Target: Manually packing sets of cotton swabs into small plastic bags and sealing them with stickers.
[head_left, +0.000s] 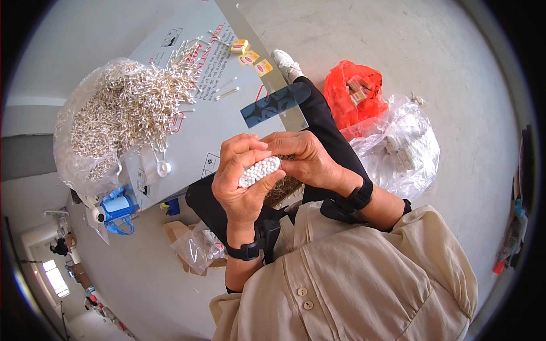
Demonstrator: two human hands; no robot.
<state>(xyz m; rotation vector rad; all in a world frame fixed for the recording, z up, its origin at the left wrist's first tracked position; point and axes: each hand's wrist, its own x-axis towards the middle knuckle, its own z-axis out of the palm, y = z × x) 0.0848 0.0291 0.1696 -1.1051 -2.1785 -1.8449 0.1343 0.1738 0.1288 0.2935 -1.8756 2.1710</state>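
A tight bundle of cotton swabs (260,172) is held above my lap, its white round tips facing me. My left hand (234,181) wraps around the bundle from the left, thumb below and fingers over the top. From the right, my right hand (313,160) pinches the bundle's side with thumb and fingers; the swabs' far ends are mostly hidden. Left of my hands, a large heap of loose cotton swabs (133,105) spills from a clear plastic bag (67,133) onto the table (196,139).
Small yellow boxes (263,67) and a dark blue translucent strip (276,105) lie on the table. A blue bottle (116,208) is by its near left corner. On the floor are a red bag (344,108), a clear bag with white packs (406,150) and an open carton (181,234).
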